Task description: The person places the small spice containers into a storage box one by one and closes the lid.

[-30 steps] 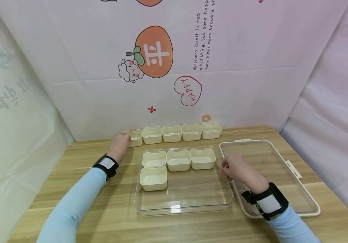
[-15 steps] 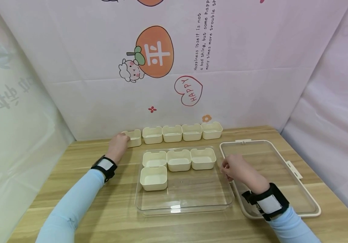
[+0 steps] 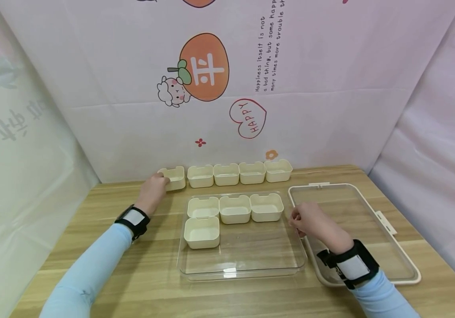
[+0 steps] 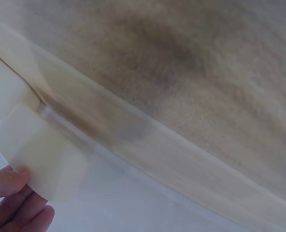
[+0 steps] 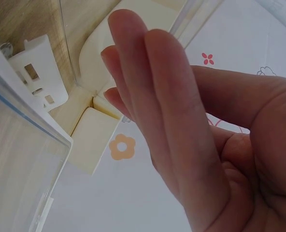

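Observation:
My left hand (image 3: 153, 193) pinches the left-end cream box (image 3: 176, 179) of the back row between thumb and fingers. In the left wrist view this box (image 4: 49, 152) stands slightly apart from its neighbour (image 4: 10, 89). A clear plastic tray (image 3: 259, 254) lies in the middle, with several cream boxes (image 3: 266, 207) in its back row and one box (image 3: 202, 233) at the left in front of them. By the tray's right wall is my right hand (image 3: 319, 224). Its fingers (image 5: 167, 96) are nearly straight in the right wrist view, holding nothing; contact with the tray is unclear.
More cream boxes (image 3: 226, 175) continue the row along the wooden table's back edge, before a printed cloth (image 3: 315, 119). To the right of the tray lies a clear lid (image 3: 343, 221) with a cream rim and side clips, partly under my right forearm.
The pinched box has shifted a little left and slightly up, opening a wider gap to its neighbour. My left hand has moved with it. The right hand has stayed put.

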`<state>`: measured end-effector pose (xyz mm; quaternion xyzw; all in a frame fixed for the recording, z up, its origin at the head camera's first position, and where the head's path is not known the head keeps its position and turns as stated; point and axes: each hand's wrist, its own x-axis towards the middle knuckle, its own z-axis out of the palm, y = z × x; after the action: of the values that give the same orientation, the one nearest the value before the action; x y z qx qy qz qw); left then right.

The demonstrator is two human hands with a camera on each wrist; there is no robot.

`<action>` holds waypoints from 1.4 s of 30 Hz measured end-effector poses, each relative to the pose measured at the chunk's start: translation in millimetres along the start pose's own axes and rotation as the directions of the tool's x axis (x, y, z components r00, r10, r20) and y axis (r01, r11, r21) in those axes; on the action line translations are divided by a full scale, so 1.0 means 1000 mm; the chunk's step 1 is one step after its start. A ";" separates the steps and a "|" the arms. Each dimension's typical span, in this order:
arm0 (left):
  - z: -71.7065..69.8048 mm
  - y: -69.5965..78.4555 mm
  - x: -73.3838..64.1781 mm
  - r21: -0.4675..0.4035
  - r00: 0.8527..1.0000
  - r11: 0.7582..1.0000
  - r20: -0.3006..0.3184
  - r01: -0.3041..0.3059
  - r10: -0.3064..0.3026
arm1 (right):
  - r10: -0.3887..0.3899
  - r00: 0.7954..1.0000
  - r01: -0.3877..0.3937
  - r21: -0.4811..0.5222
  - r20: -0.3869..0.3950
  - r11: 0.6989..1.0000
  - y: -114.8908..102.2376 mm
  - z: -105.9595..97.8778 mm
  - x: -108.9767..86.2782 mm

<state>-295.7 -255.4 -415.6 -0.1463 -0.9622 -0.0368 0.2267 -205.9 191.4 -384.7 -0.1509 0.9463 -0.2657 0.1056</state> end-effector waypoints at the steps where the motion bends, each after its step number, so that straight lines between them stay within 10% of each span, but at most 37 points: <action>1: -0.001 0.001 0.000 -0.002 1.000 1.000 -0.007 -0.003 0.003 | 0.002 1.000 -0.002 0.000 0.000 1.000 0.000 0.000 0.000; 26: -0.027 0.020 -0.009 -0.012 0.984 0.994 -0.145 -0.105 0.102 | 0.002 1.000 -0.002 0.000 0.000 1.000 0.000 -0.001 0.002; 42: -0.043 0.038 -0.018 0.027 0.941 0.968 -0.230 -0.248 0.247 | 0.004 1.000 -0.004 -0.009 0.001 1.000 -0.001 0.000 0.001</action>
<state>-250.7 -229.4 -384.7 -0.2609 -0.9031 -0.0261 0.3402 -206.4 190.7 -384.0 -0.1498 0.9478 -0.2610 0.1060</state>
